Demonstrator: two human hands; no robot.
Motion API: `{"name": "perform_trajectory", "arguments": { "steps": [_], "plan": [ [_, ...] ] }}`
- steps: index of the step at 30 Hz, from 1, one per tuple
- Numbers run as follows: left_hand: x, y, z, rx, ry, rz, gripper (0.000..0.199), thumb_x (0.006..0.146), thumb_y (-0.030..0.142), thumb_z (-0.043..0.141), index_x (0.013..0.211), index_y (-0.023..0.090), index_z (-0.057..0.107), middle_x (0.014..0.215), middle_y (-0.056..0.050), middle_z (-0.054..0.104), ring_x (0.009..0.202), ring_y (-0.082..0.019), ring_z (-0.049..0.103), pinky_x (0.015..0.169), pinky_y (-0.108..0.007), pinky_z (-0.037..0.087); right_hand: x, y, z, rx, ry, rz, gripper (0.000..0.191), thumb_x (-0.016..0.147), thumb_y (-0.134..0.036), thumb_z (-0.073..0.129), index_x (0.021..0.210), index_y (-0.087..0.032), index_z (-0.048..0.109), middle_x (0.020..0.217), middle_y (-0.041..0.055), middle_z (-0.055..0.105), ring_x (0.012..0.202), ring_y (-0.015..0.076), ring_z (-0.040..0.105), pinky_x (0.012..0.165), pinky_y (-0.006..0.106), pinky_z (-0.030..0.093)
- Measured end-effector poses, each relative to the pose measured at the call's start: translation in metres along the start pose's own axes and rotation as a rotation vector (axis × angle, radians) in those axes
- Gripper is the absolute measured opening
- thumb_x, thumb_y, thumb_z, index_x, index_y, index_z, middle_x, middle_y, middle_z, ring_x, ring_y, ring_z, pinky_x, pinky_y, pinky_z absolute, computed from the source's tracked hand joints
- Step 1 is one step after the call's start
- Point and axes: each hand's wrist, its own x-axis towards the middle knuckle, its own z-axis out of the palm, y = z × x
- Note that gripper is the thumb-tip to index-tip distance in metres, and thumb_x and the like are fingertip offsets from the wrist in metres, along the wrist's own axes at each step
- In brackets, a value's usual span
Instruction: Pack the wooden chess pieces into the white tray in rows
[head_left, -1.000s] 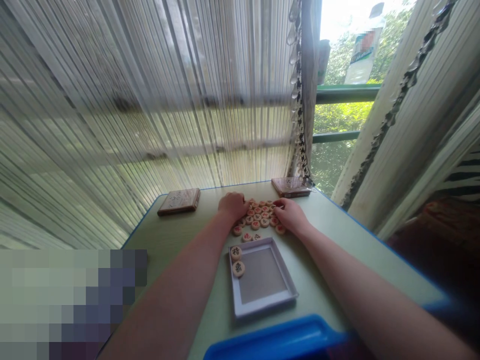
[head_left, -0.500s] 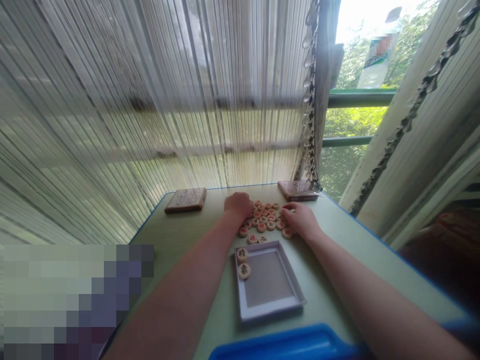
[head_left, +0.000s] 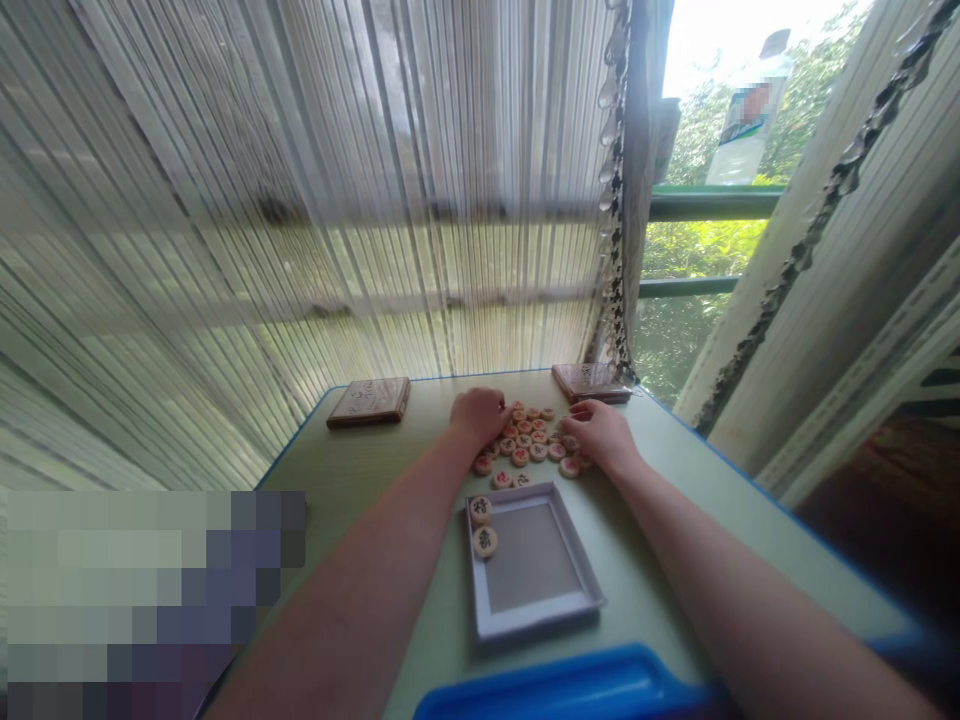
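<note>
Round wooden Chinese chess pieces point(head_left: 538, 437) with red or black characters lie in a loose cluster on the table. My left hand point(head_left: 478, 415) rests at the cluster's left edge with its fingers curled in; what they close on is hidden. On the right edge of the cluster is my right hand point(head_left: 600, 436), its fingers bent together over the pieces there; whether one is pinched I cannot make out. Nearer me stands a shallow white box tray point(head_left: 591, 570). Two pieces with black characters, an upper one point(head_left: 481, 510) and a lower one point(head_left: 485, 543), lie along its left wall.
A flat brown wooden box point(head_left: 369, 401) lies at the table's far left, another similar box point(head_left: 591, 382) at the far right. A blue plastic object point(head_left: 555, 685) is at the near edge. String curtains point(head_left: 420, 200) hang behind the pale green table point(head_left: 360, 460).
The view has shifted slightly. My right fingers have moved a little over the pieces at the right edge. My left hand stays curled at the left edge; the tray's two pieces are unmoved.
</note>
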Motion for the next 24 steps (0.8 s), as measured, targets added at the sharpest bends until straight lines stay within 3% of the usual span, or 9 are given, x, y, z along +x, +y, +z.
{"name": "perform_trajectory", "arguments": {
  "steps": [4,8,11,16,24],
  "plan": [
    [0.001,-0.004,0.002,-0.036,-0.011,0.007,0.034,0.077,0.044,0.045,0.09,0.021,0.067,0.091,-0.007,0.067,0.088,-0.021,0.059,0.077,-0.03,0.045,-0.017,-0.018,-0.014,0.114,-0.024,-0.098,0.03,0.067,-0.031,0.062,0.091,-0.013,0.063,0.084,0.0071,0.067,0.07,0.0141,0.06,0.059,0.022,0.044],
    [0.002,-0.006,0.002,-0.059,0.004,0.014,0.032,0.075,0.04,0.048,0.09,0.021,0.068,0.09,-0.007,0.066,0.088,-0.022,0.058,0.079,-0.032,0.044,-0.05,-0.04,-0.03,0.104,-0.266,-0.468,0.033,0.066,-0.031,0.063,0.096,-0.019,0.063,0.08,0.0016,0.066,0.053,0.0081,0.051,0.051,0.02,0.04],
    [0.003,-0.007,0.001,-0.072,0.031,-0.027,0.028,0.076,0.033,0.046,0.09,0.02,0.068,0.092,-0.008,0.066,0.09,-0.022,0.058,0.082,-0.032,0.043,-0.071,-0.049,-0.038,0.042,-0.423,-0.606,0.029,0.066,-0.027,0.062,0.095,-0.021,0.063,0.079,-0.0001,0.065,0.052,0.0073,0.047,0.051,0.019,0.038],
    [0.001,-0.007,0.002,-0.069,0.088,-0.039,0.031,0.08,0.026,0.039,0.09,0.018,0.067,0.091,-0.009,0.066,0.088,-0.02,0.058,0.081,-0.031,0.043,-0.083,-0.05,-0.036,-0.135,-0.667,-0.677,0.022,0.064,-0.027,0.062,0.085,-0.024,0.065,0.074,-0.0024,0.065,0.061,0.0108,0.053,0.057,0.02,0.037],
    [0.001,-0.012,0.004,-0.14,0.192,-0.024,0.031,0.08,0.024,0.038,0.086,0.017,0.068,0.09,-0.007,0.067,0.089,-0.019,0.057,0.083,-0.03,0.042,-0.083,-0.045,-0.032,-0.211,-0.67,-0.731,0.031,0.065,-0.029,0.059,0.096,-0.027,0.063,0.081,-0.0018,0.067,0.068,0.014,0.056,0.06,0.022,0.038]
  ]
}}
